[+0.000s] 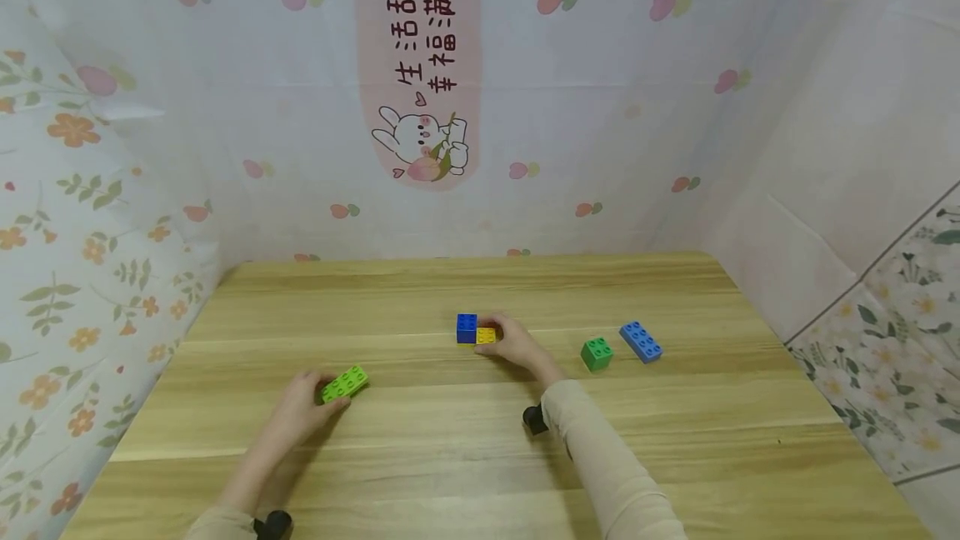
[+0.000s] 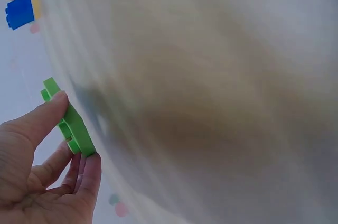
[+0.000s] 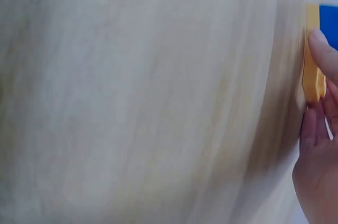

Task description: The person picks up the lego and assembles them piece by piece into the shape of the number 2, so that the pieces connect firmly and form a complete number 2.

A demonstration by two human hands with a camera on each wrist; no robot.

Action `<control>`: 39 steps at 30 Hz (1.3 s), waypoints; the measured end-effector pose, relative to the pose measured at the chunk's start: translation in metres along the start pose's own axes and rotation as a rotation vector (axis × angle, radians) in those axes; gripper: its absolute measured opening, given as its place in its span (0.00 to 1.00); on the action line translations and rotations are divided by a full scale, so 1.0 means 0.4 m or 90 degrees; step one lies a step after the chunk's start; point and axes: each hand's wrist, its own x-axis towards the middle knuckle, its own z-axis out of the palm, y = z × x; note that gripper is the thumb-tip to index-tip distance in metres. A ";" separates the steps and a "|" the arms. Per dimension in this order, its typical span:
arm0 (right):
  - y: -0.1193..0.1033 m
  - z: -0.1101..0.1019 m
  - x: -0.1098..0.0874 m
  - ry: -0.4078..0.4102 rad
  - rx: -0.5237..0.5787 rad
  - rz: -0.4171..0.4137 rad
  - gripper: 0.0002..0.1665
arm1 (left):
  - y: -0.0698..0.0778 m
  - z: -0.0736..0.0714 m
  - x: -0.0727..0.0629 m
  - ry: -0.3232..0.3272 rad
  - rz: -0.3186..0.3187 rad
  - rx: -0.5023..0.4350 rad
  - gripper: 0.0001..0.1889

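A flat, light green toy building brick [image 1: 345, 383] is pinched between the thumb and fingers of my left hand [image 1: 298, 408], at the left of the table. In the left wrist view the thumb lies on the studded side of this green brick [image 2: 78, 129], and the fingers touch its end. Near the middle, my right hand [image 1: 519, 347] grips a flat yellow brick [image 1: 486, 337] by its edges. A dark blue square brick [image 1: 467, 329] sits on the left end of the yellow one. The right wrist view shows the thumb on the side of the yellow brick [image 3: 312, 65].
To the right of my right hand stand a green square brick [image 1: 597, 353] and, beside it, a long lighter blue brick [image 1: 641, 342]. The wooden table [image 1: 435, 457] meets patterned cloth [image 1: 585, 140] along its back edge.
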 end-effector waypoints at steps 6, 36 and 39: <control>0.014 -0.011 -0.005 -0.001 0.060 0.024 0.28 | 0.055 0.004 0.044 -0.002 0.015 -0.022 0.22; 0.022 0.001 -0.011 0.031 0.088 0.026 0.26 | 0.238 0.077 0.210 -0.048 0.121 -0.087 0.21; 0.022 0.001 -0.011 0.034 0.083 0.018 0.26 | 0.248 0.085 0.219 -0.043 0.138 -0.086 0.21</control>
